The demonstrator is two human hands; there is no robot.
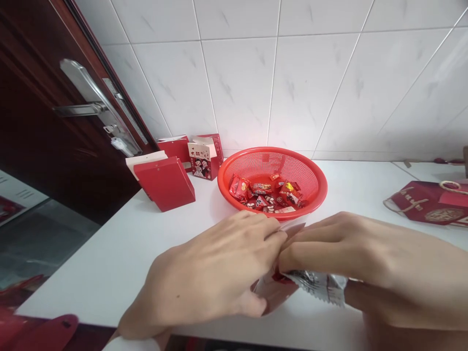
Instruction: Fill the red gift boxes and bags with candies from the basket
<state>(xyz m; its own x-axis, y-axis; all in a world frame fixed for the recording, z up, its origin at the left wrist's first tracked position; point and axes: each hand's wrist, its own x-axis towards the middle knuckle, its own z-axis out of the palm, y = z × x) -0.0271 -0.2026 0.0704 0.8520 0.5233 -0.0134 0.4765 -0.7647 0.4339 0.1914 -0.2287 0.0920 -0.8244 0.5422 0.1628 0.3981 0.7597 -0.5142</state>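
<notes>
In front of the basket, my left hand (215,268) is closed round a small red and pale paper gift box (276,295), which it mostly covers. My right hand (365,253) has its fingertips at the box's upper part, touching my left fingers. A silver-wrapped packet (323,285) with a crimped edge pokes out beneath the right fingers, held in that hand. Just beyond both hands stands a red plastic mesh basket (272,155) with several wrapped sweets (261,190), mostly red, lying at its bottom. How far the packet reaches into the box is hidden.
Several red gift boxes (166,185) stand at the back left of the white table (109,253), one printed with a cartoon couple (204,165). A dark red package (427,202) lies at the right. Behind are a tiled wall (241,87) and a brown door (32,97).
</notes>
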